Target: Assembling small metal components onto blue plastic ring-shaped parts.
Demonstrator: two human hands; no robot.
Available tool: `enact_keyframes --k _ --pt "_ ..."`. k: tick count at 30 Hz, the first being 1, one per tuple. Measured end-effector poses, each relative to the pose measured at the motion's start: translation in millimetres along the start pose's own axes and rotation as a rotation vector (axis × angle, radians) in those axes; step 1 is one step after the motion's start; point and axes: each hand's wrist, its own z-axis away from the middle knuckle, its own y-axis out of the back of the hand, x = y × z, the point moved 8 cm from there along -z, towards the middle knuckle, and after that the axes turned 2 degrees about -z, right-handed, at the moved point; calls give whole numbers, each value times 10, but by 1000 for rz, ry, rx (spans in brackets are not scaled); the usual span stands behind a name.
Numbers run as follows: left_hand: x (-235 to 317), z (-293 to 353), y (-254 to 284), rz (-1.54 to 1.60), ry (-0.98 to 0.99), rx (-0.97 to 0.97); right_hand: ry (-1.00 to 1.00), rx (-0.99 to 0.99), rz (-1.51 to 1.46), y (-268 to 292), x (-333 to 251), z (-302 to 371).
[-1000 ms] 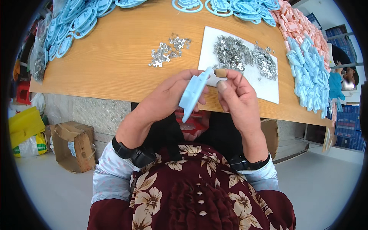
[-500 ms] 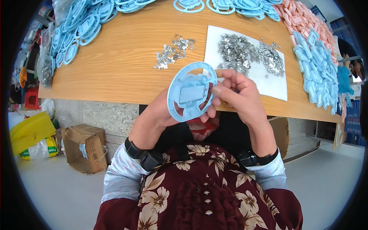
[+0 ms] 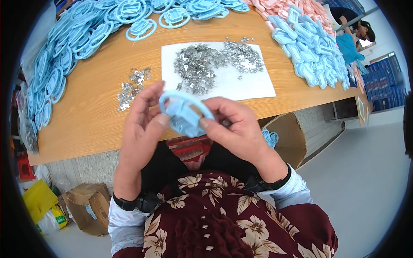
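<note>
A light blue plastic toy steering wheel part (image 3: 184, 115) is held tilted between both hands, above the table's near edge; motion smears its middle. My left hand (image 3: 144, 129) grips its left rim, thumb in front and fingers behind. On the right side, my right hand (image 3: 236, 129) pinches the rim between thumb and bent fingers. Something small and dark shows within the right hand's curled fingers, too small to name. Beyond the hands lie small silvery metal pieces (image 3: 195, 69), heaped on a white sheet (image 3: 254, 88). A smaller scatter of metal pieces (image 3: 129, 92) rests on bare wood beside it.
More blue wheel parts (image 3: 81, 36) pile along the table's (image 3: 86, 116) left and far edges. Blue oblong parts (image 3: 307, 51) and pink parts (image 3: 297, 13) heap at the right. Cardboard boxes (image 3: 88, 208) stand below. A person (image 3: 350, 38) is at the far right.
The wheel part has tipped from facing me to a slanted angle. My left hand has shifted from behind it to its left rim. The view has swung right.
</note>
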Motion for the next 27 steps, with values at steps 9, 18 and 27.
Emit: enact_keyframes --k 9,18,27 --pt "-289 131 213 -102 297 -49 10 290 405 874 123 -68" --pt "-389 359 342 -65 458 -115 357 -100 878 -471 -83 -738" --pt "-332 408 522 -30 407 -180 286 -103 1157 -1014 157 -1358"
